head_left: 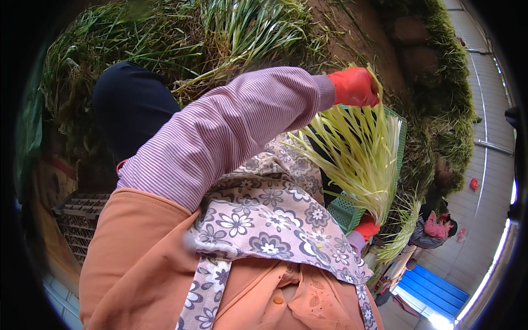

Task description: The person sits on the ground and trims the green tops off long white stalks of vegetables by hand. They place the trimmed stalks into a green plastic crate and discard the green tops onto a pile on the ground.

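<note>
My left hand (355, 87), in a red glove, reaches across and pinches a few pale yellow leaves near its fingers. My right hand (366, 227), also red-gloved and partly hidden by the apron, grips the gathered end of a bunch of long yellow leaves (359, 165) that look like blanched chives. The leaves fan out between the two hands above a green plastic basket (346, 212). White stalks (395, 130) show along the basket's far side wall. Striped sleeve covers hide both wrists.
A heap of green leafy stalks (251, 33) lies ahead, past my dark-trousered knee (132, 90). At left stands a plastic crate (78, 222). More cut greens (445, 136) line the right side. Another person (433, 229) sits at the right, near a yellow-green bundle (402, 235).
</note>
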`<act>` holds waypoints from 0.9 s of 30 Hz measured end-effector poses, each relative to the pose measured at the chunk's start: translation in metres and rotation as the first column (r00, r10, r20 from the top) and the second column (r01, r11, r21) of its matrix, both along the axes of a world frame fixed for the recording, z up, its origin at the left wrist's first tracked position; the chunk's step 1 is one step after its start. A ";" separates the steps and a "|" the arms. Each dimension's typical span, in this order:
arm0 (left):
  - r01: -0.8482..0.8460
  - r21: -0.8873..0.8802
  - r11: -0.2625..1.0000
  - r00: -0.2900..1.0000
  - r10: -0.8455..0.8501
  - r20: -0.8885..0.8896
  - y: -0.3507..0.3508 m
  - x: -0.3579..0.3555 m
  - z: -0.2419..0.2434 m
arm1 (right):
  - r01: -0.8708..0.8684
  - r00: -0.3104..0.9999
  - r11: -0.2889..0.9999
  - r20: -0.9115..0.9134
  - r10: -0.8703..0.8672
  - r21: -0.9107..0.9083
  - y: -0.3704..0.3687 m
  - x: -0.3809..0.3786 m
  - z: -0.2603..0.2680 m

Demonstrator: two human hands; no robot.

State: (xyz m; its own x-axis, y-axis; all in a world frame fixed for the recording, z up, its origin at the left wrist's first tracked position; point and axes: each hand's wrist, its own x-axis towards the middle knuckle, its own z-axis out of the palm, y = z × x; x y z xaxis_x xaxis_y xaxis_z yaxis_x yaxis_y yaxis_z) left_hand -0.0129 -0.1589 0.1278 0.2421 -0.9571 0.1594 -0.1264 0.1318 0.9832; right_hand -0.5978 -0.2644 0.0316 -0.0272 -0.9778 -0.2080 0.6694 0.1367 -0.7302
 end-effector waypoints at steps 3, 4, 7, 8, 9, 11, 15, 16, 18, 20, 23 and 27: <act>-0.076 0.012 0.997 0.798 0.068 -0.598 0.021 0.013 0.027 | 0.013 1.000 1.000 -0.006 -0.013 0.015 0.012 0.005 -0.004; 0.004 -0.052 0.999 0.857 -0.030 -0.515 0.035 0.024 0.035 | 0.015 1.000 1.000 -0.012 -0.015 0.018 0.016 0.006 -0.005; 0.380 0.137 0.915 0.922 -0.387 0.026 0.095 0.085 0.043 | 0.025 1.000 0.999 -0.002 -0.025 0.036 0.025 0.014 -0.008; 0.387 0.307 0.870 0.895 -0.434 0.102 0.109 0.099 0.038 | 0.025 1.000 0.999 0.004 -0.026 0.034 0.027 0.017 -0.007; 0.274 0.449 0.851 0.885 -0.406 0.230 0.120 0.110 0.034 | 0.025 1.000 0.999 0.006 -0.025 0.035 0.029 0.019 -0.006; -0.086 0.524 0.848 0.750 -0.291 0.594 0.134 0.125 0.021 | 0.018 1.000 0.999 -0.003 -0.018 0.041 0.031 0.025 -0.004; -0.247 0.370 0.895 0.612 -0.152 0.776 0.129 0.120 -0.006 | 0.012 1.000 0.999 -0.010 -0.012 0.048 0.034 0.039 0.004; -0.240 0.340 0.909 0.624 -0.124 0.771 0.123 0.116 -0.009 | 0.011 1.000 0.999 -0.016 -0.010 0.048 0.034 0.043 0.008; -0.106 0.239 0.965 0.766 -0.074 0.638 0.116 0.111 -0.015 | 0.001 0.999 0.999 -0.032 0.000 0.046 0.035 0.049 0.012; -0.050 0.215 0.975 0.811 -0.086 0.579 0.107 0.109 -0.019 | -0.002 1.000 0.999 -0.028 0.004 0.047 0.036 0.055 0.015; 0.119 0.318 0.941 0.881 -0.248 0.403 0.094 0.101 -0.025 | -0.003 1.000 0.998 -0.026 0.004 0.059 0.039 0.060 0.016; 0.481 0.326 0.814 0.807 -0.556 0.199 0.086 0.061 -0.042 | 0.016 1.000 0.997 -0.020 -0.014 0.075 0.044 0.064 0.015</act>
